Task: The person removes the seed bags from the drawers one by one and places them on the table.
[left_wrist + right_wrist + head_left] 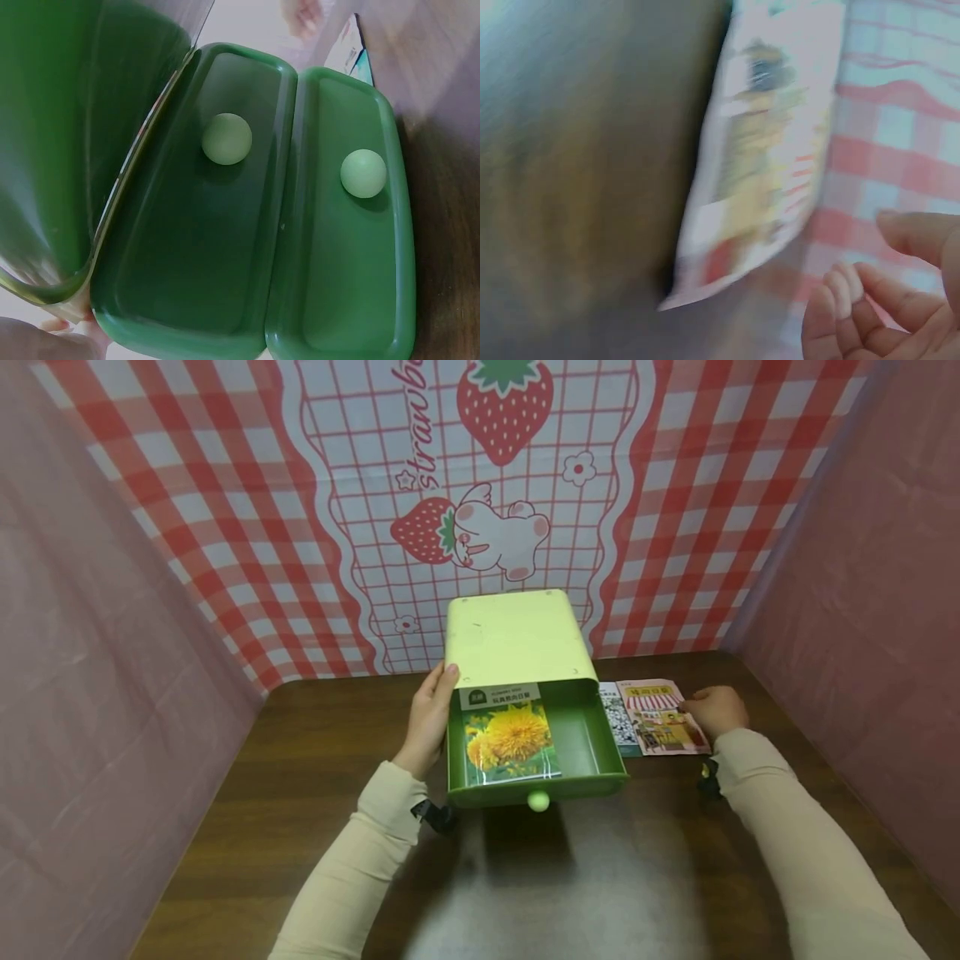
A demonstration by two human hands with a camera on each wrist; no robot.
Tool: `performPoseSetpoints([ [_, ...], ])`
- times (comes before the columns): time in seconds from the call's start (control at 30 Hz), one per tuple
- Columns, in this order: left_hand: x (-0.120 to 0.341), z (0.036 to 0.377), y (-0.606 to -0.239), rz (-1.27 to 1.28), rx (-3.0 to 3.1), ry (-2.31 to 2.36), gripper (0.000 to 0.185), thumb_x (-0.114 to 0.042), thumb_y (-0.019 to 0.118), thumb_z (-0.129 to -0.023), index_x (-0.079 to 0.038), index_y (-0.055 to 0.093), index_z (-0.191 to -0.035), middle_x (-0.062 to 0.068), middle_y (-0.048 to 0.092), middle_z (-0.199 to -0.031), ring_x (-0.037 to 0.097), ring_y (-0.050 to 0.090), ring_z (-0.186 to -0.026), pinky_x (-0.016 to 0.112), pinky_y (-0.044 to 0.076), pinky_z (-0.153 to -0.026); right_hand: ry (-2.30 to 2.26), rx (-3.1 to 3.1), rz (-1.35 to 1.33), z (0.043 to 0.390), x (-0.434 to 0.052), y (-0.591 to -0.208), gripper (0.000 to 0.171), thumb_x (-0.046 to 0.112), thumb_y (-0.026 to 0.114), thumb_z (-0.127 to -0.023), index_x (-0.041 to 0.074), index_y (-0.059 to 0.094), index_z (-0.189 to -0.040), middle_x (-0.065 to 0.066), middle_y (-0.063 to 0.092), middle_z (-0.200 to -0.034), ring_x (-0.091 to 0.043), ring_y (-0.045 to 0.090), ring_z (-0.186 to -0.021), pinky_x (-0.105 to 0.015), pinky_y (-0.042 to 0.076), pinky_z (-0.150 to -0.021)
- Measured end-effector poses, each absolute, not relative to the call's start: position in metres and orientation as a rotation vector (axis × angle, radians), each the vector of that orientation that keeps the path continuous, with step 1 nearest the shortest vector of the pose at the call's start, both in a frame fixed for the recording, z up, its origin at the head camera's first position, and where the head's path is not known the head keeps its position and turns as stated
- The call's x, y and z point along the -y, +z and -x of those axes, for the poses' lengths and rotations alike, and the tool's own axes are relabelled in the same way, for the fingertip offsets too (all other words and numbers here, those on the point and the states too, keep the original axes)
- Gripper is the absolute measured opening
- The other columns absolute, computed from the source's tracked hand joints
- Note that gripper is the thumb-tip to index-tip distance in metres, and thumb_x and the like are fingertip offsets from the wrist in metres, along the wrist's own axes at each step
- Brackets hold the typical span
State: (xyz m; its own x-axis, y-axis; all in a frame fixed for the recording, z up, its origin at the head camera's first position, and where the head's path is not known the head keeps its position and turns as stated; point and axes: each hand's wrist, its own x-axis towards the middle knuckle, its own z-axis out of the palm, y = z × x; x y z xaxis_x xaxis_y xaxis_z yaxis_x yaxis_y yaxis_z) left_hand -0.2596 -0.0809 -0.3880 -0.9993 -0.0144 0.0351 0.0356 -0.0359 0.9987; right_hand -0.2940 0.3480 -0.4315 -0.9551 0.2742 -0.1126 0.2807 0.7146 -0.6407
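Note:
A pale green drawer box (513, 639) stands on the wooden table (300, 793). Its upper drawer (592, 743) is pulled out, and a packet with a yellow flower picture (510, 739) lies inside. My left hand (429, 714) rests flat against the box's left side, thumb at the front edge. The left wrist view shows two dark green drawer fronts, each with a round knob (226, 139) (364, 173). My right hand (716, 708) hovers at the right edge of a pink packet (663, 718), its fingers (877, 300) loosely curled and holding nothing. The pink packet (765, 150) is blurred in the right wrist view.
A second packet with a black-and-white pattern (617, 718) lies between the box and the pink packet. A red checked strawberry backdrop (480, 510) closes the rear, and pink cloth walls (90, 693) stand at both sides.

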Motion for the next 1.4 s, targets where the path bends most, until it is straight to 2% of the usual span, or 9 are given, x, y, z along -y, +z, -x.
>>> performPoseSetpoints([
  [0.07,0.081,0.259,-0.388,0.026,2.155,-2.241,0.076,-0.062,0.050,-0.094,-0.023,0.030,-0.155,0.007,0.050,-0.144,0.024,0.058,-0.119,0.041,0.048,-0.105,-1.191,-2.929,-0.433,0.294,-0.342,-0.420,0.055,0.032,0.049,-0.099,-0.014,0.054,-0.130,-0.035,0.054,-0.131,-0.044,0.054,-0.114,-0.054,0.049,-0.093],
  [0.17,0.082,0.259,-0.388,0.030,2.146,-2.251,0.074,-0.063,0.050,-0.094,-0.025,0.031,-0.154,0.006,0.051,-0.142,0.023,0.059,-0.118,0.041,0.049,-0.104,-1.374,-2.958,-0.346,0.294,-0.332,-0.401,0.051,0.032,0.045,-0.101,-0.010,0.057,-0.127,-0.028,0.062,-0.118,-0.023,0.063,-0.094,-0.035,0.055,-0.078],
  [0.3,0.082,0.259,-0.388,0.033,2.143,-2.254,0.075,-0.062,0.050,-0.094,-0.023,0.030,-0.155,0.007,0.050,-0.144,0.024,0.058,-0.120,0.041,0.048,-0.105,-1.572,-2.932,-0.251,0.290,-0.318,-0.371,0.049,0.035,0.046,-0.102,-0.006,0.058,-0.127,0.004,0.066,-0.090,0.002,0.059,-0.073,-0.014,0.052,-0.064],
  [0.4,0.082,0.260,-0.388,0.031,2.155,-2.240,0.077,-0.062,0.050,-0.094,-0.021,0.029,-0.155,0.007,0.047,-0.148,0.024,0.055,-0.123,0.042,0.046,-0.107,-1.622,-2.940,-0.180,0.283,-0.305,-0.350,0.051,0.040,0.049,-0.101,-0.003,0.059,-0.126,0.021,0.060,-0.081,0.006,0.058,-0.073,-0.011,0.051,-0.064],
  [0.6,0.082,0.260,-0.389,0.027,2.158,-2.234,0.078,-0.062,0.050,-0.094,-0.019,0.028,-0.156,0.010,0.049,-0.146,0.027,0.058,-0.120,0.042,0.048,-0.104,-1.514,-3.037,0.083,0.258,-0.268,-0.317,0.045,0.041,0.053,-0.100,0.003,0.063,-0.120,-0.004,0.069,-0.101,-0.001,0.061,-0.081,-0.013,0.052,-0.069],
  [0.7,0.083,0.260,-0.389,0.024,2.157,-2.234,0.078,-0.062,0.050,-0.094,-0.020,0.029,-0.156,0.009,0.050,-0.145,0.026,0.058,-0.119,0.042,0.048,-0.104,-1.407,-3.069,0.227,0.245,-0.248,-0.307,0.043,0.042,0.054,-0.099,0.008,0.063,-0.122,-0.012,0.067,-0.113,-0.010,0.061,-0.091,-0.023,0.050,-0.077],
  [1.0,0.082,0.261,-0.389,0.033,2.148,-2.240,0.077,-0.061,0.050,-0.095,-0.018,0.029,-0.156,0.008,0.045,-0.149,0.026,0.054,-0.125,0.042,0.045,-0.108,-1.208,-3.120,0.680,0.215,-0.197,-0.300,0.027,0.024,0.063,-0.097,0.009,0.065,-0.119,-0.008,0.068,-0.112,-0.022,0.063,-0.094,-0.043,0.054,-0.082],
  [1.27,0.081,0.261,-0.389,0.011,2.158,-2.218,0.074,-0.061,0.050,-0.095,-0.021,0.031,-0.155,0.009,0.050,-0.145,0.025,0.058,-0.119,0.040,0.048,-0.105,-0.969,-3.056,1.028,0.211,-0.171,-0.316,0.022,0.016,0.069,-0.092,0.007,0.067,-0.112,-0.004,0.068,-0.104,-0.015,0.064,-0.090,-0.039,0.056,-0.080],
  [1.4,0.081,0.261,-0.388,0.013,2.152,-2.226,0.071,-0.060,0.050,-0.095,-0.023,0.033,-0.154,0.009,0.054,-0.140,0.024,0.061,-0.113,0.038,0.051,-0.101,-0.769,-3.005,1.047,0.212,-0.164,-0.323,0.037,0.023,0.069,-0.092,0.006,0.063,-0.124,-0.008,0.065,-0.115,-0.020,0.064,-0.100,-0.041,0.056,-0.086],
])
